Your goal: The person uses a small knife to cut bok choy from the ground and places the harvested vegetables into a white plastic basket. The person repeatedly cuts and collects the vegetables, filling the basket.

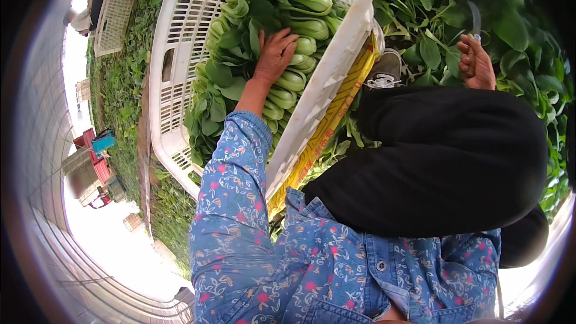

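A white plastic crate (321,85) holds rows of bok choy (292,80), their pale stems towards me and dark leaves towards the middle. On top of these heads rests my left hand (274,54), palm down, with the thumb apart from the fingers; the fingertips touch leaves and stems, and no head is lifted. My right hand (477,65), out at the right above leafy plants, is closed round the handle of a knife (474,15) with a curved blade that points away from me. The handle is mostly hidden in the fist.
A yellow printed sack (333,121) lies along the crate's near side, beside my shoe (387,67). Green plants (429,49) grow at the right. Further left are another crate (112,24) with people near it, a red crate (101,168) and a teal bag (103,141).
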The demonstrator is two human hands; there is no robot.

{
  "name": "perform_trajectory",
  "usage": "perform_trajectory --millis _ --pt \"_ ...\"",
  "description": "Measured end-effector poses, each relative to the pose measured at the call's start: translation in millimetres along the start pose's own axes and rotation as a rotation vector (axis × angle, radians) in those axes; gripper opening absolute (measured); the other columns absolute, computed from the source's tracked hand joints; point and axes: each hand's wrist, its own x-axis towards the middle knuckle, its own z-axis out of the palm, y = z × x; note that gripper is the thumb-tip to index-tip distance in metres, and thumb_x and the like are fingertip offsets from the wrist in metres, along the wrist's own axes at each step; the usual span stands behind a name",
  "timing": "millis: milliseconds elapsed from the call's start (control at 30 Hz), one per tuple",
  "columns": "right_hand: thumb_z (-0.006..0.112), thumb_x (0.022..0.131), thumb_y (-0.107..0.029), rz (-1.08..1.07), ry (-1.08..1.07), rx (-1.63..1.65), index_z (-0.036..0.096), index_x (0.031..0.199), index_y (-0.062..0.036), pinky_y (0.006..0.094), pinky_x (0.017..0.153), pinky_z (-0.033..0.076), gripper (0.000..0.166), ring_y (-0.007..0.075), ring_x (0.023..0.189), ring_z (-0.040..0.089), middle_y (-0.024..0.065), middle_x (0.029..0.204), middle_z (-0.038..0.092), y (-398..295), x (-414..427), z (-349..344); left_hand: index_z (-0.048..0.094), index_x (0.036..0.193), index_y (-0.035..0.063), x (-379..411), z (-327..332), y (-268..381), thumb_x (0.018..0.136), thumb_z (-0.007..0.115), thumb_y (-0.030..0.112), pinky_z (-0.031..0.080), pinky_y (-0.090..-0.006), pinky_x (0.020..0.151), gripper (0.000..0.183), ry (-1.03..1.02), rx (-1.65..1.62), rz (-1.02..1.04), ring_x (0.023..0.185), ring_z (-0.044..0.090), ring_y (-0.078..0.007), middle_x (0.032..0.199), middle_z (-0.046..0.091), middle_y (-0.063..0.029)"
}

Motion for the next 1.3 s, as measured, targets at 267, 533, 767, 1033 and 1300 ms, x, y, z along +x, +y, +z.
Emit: perform_trajectory --millis 267,533,767,1033,1300 --pt "0.071 0.083 -0.029 -0.076 0.078 -0.122 0.060 0.106 -0.0101 0.0189 0.048 0.039 0.032 0.0034 0.055 0.045 -0.0016 0.077 0.055 9.3 -10.7 33.8 0.061 0.118 0.0071 8.5 -52.3 77.8 0.084 0.066 0.011 0.033 -0.0430 0.107 0.035 0.064 -0.075 -0.018 0.123 0.050 -0.0261 0.128 0.055 -0.0146" --pt "0.071 0.080 -0.022 -0.260 -0.153 -0.287 0.063 0.092 -0.0052 0.0219 0.051 0.040 0.022 0.0054 0.056 0.049 -0.0022 0.067 0.052 36.2 7.5 42.2 0.033 0.136 -0.0108 149.2 -117.1 120.9 0.073 0.074 0.038 0.040 -0.0402 0.095 0.090 0.612 -0.618 -0.509 0.113 0.048 -0.0271 0.130 0.046 -0.0225" --pt "0.067 0.082 -0.024 -0.245 -0.218 -0.381 0.063 0.090 -0.0057 0.0227 0.052 0.042 0.021 0.0062 0.057 0.049 -0.0020 0.069 0.056 58.9 3.0 82.1 0.032 0.113 -0.0175 219.0 -83.7 84.9 0.071 0.061 0.006 0.040 -0.0355 0.044 0.056 0.691 -0.884 -0.815 0.065 0.063 -0.0300 0.089 0.053 -0.0248" --pt "0.067 0.078 -0.034 -0.173 -0.128 -0.429 0.065 0.088 -0.0013 0.0323 0.067 0.046 0.035 0.0176 0.071 0.057 0.0082 0.077 0.063 102.9 72.4 96.6 0.032 0.116 -0.0158 206.1 -63.0 97.1 0.082 0.054 0.015 0.051 -0.0429 0.082 0.051 0.640 -0.872 -0.732 0.088 0.067 -0.0309 0.113 0.055 -0.0258" --pt "0.059 0.078 -0.047 -0.114 -0.174 -0.791 0.065 0.101 -0.0074 0.0447 0.078 0.049 0.046 0.0374 0.092 0.062 0.0183 0.096 0.066 125.2 113.5 129.0 0.041 0.126 -0.0137 188.3 -79.3 85.1 0.083 0.047 0.018 0.051 -0.0440 0.085 0.053 0.543 -0.958 -0.759 0.100 0.061 -0.0279 0.111 0.061 -0.0232"
